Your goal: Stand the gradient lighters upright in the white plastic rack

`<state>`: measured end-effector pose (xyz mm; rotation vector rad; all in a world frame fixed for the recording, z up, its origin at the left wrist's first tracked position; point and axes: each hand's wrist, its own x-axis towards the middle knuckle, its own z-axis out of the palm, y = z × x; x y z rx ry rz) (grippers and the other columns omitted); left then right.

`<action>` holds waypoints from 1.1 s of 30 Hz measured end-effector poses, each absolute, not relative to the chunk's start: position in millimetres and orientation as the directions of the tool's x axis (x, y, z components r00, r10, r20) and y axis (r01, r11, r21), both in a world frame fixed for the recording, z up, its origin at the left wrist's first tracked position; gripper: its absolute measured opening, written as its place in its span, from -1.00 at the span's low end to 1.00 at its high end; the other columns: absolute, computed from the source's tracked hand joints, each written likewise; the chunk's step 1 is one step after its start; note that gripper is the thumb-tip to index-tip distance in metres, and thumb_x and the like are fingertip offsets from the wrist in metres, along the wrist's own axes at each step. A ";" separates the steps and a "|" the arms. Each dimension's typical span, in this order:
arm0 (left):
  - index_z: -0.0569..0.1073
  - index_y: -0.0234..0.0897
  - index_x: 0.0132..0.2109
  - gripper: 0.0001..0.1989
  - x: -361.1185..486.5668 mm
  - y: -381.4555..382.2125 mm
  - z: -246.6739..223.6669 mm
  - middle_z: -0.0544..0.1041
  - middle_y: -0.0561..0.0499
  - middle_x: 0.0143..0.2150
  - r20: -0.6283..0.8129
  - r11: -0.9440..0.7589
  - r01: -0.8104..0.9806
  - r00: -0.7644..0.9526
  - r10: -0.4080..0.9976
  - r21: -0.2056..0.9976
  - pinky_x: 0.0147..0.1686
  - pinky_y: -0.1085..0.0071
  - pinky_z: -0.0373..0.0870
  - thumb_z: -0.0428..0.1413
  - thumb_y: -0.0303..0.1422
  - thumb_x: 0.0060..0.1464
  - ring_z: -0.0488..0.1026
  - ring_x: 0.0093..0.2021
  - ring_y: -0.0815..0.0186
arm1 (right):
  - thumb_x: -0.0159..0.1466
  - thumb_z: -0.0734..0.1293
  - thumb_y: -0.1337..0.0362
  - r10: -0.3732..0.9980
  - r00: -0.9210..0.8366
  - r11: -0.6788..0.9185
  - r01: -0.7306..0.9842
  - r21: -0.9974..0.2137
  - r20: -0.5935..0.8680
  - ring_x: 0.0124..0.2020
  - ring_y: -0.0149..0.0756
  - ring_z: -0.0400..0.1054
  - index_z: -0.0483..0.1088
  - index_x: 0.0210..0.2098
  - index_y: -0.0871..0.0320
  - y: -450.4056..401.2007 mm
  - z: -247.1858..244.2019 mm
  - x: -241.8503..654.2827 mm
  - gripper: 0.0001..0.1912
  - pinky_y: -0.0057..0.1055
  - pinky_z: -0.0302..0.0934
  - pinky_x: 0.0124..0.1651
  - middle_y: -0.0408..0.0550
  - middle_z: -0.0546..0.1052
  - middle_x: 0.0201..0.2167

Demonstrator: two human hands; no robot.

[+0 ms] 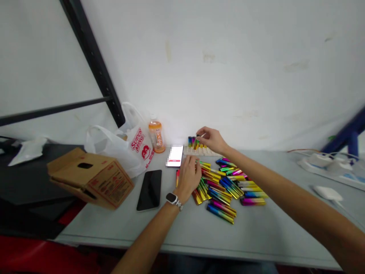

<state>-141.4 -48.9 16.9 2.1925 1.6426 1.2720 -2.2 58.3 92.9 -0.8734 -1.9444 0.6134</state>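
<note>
My right hand pinches a shiny lighter upright at a pale tray against the wall. A few more lighters stand in the tray beside it, in blue, purple and gold. Over the left side of a loose pile of metallic two-tone lighters rests my left hand, wearing a watch. Its fingers are curled together around the end of a lighter, mostly hidden beneath them. The pile spreads rightward below my right forearm.
Left of the pile lie a lit phone and a dark phone. A bottle, white plastic bag and open cardboard box stand farther left. At right are a white charger and power strip.
</note>
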 end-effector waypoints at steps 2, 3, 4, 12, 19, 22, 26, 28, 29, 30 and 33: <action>0.42 -0.25 -0.08 -0.80 -141.5 -52.0 9.9 0.47 -0.10 -0.04 0.509 -0.421 0.787 0.161 0.846 0.451 0.09 0.20 0.30 -0.06 -0.35 0.26 0.38 0.02 0.18 | 0.17 0.37 0.31 0.756 -0.393 0.655 0.465 -0.596 0.524 -0.44 -0.39 0.42 0.45 -0.28 0.20 85.0 95.4 -17.7 -0.87 -0.45 0.28 -0.34 -0.09 0.56 -0.40; 0.42 -0.24 -0.04 -0.79 -140.9 -53.3 6.5 0.47 -0.10 0.00 0.496 -0.438 0.797 0.205 0.844 0.415 0.10 0.17 0.29 -0.03 -0.31 0.26 0.38 0.05 0.16 | 0.18 0.36 0.34 0.746 -0.421 0.665 0.512 -0.544 0.516 -0.41 -0.38 0.43 0.46 -0.28 0.20 96.3 95.3 -25.8 -0.89 -0.46 0.27 -0.30 -0.09 0.57 -0.39; 0.42 -0.24 -0.01 -0.76 -140.3 -54.4 3.4 0.47 -0.10 0.02 0.492 -0.451 0.802 0.232 0.839 0.391 0.12 0.16 0.27 -0.02 -0.27 0.26 0.37 0.07 0.15 | 0.19 0.36 0.36 0.738 -0.453 0.672 0.557 -0.487 0.500 -0.39 -0.37 0.44 0.47 -0.27 0.21 106.0 94.6 -33.6 -0.90 -0.47 0.26 -0.28 -0.08 0.58 -0.38; 0.43 -0.20 0.05 -0.72 -143.9 -54.5 -3.7 0.45 -0.08 0.08 0.465 -0.441 0.818 0.249 0.850 0.369 0.16 0.14 0.21 -0.04 -0.27 0.28 0.34 0.13 0.16 | 0.23 0.34 0.33 0.715 -0.609 0.670 0.737 -0.087 0.344 -0.21 -0.26 0.47 0.55 -0.18 0.15 136.6 83.8 -72.6 -0.81 -0.44 0.18 -0.14 -0.03 0.63 -0.21; 0.45 -0.23 0.06 -0.69 -147.0 -50.1 -5.6 0.46 -0.11 0.08 0.447 -0.441 0.805 0.250 0.859 0.398 0.16 0.13 0.21 -0.07 -0.45 0.25 0.35 0.11 0.15 | 0.28 0.31 0.32 0.732 -0.620 0.656 0.753 -0.047 0.283 -0.17 -0.24 0.44 0.55 -0.13 0.18 134.1 82.4 -71.7 -0.77 -0.42 0.15 -0.10 0.02 0.62 -0.20; 0.44 -0.22 0.08 -0.65 -149.2 -47.2 -5.7 0.46 -0.11 0.10 0.435 -0.446 0.800 0.262 0.861 0.402 0.15 0.14 0.22 -0.07 -0.51 0.21 0.34 0.13 0.15 | 0.31 0.26 0.33 0.729 -0.613 0.642 0.767 0.007 0.303 -0.09 -0.18 0.38 0.56 -0.13 0.20 128.8 80.3 -71.4 -0.75 -0.35 0.12 -0.03 0.11 0.56 -0.13; 0.45 -0.23 0.06 -0.66 -151.0 -43.7 -2.9 0.47 -0.10 0.09 0.423 -0.441 0.801 0.263 0.867 0.405 0.12 0.15 0.26 -0.07 -0.51 0.21 0.35 0.12 0.15 | 0.37 0.19 0.26 0.717 -0.600 0.616 0.784 0.080 0.355 0.05 -0.02 0.22 0.57 -0.09 0.19 118.1 75.2 -70.0 -0.67 -0.20 0.05 0.05 0.24 0.39 0.01; 0.45 -0.24 0.03 -0.68 -151.2 -41.5 -1.6 0.48 -0.10 0.05 0.424 -0.448 0.794 0.268 0.865 0.411 0.12 0.16 0.28 -0.07 -0.51 0.21 0.36 0.10 0.16 | 0.39 0.15 0.23 0.735 -0.592 0.596 0.797 0.101 0.330 0.07 0.03 0.18 0.54 -0.03 0.18 113.3 72.0 -67.8 -0.62 -0.15 0.03 0.07 0.27 0.35 0.02; 0.46 -0.24 0.01 -0.69 -151.3 -40.4 -1.1 0.49 -0.10 0.03 0.426 -0.454 0.788 0.273 0.863 0.415 0.12 0.17 0.29 -0.07 -0.51 0.21 0.37 0.08 0.17 | 0.40 0.13 0.23 0.745 -0.590 0.587 0.802 0.113 0.313 0.07 0.04 0.18 0.52 0.02 0.18 111.2 70.2 -66.3 -0.61 -0.13 0.02 0.07 0.27 0.34 0.02; 0.46 -0.25 0.00 -0.69 -151.4 -39.3 -0.8 0.50 -0.10 0.01 0.431 -0.462 0.781 0.275 0.859 0.421 0.12 0.17 0.30 -0.07 -0.51 0.21 0.37 0.06 0.17 | 0.40 0.12 0.23 0.751 -0.589 0.581 0.804 0.125 0.298 0.06 0.05 0.18 0.47 0.09 0.17 109.2 68.2 -64.7 -0.59 -0.12 0.02 0.07 0.28 0.34 0.03; 0.44 -0.27 0.02 -0.67 -152.8 -36.6 0.1 0.48 -0.10 -0.01 0.461 -0.491 0.735 0.271 0.845 0.468 0.15 0.19 0.33 -0.10 -0.55 0.20 0.39 0.05 0.20 | 0.38 0.15 0.23 0.763 -0.579 0.570 0.812 0.124 0.289 0.05 0.06 0.20 0.22 0.31 0.15 101.9 61.2 -58.1 -0.48 -0.12 0.04 0.06 0.29 0.32 0.05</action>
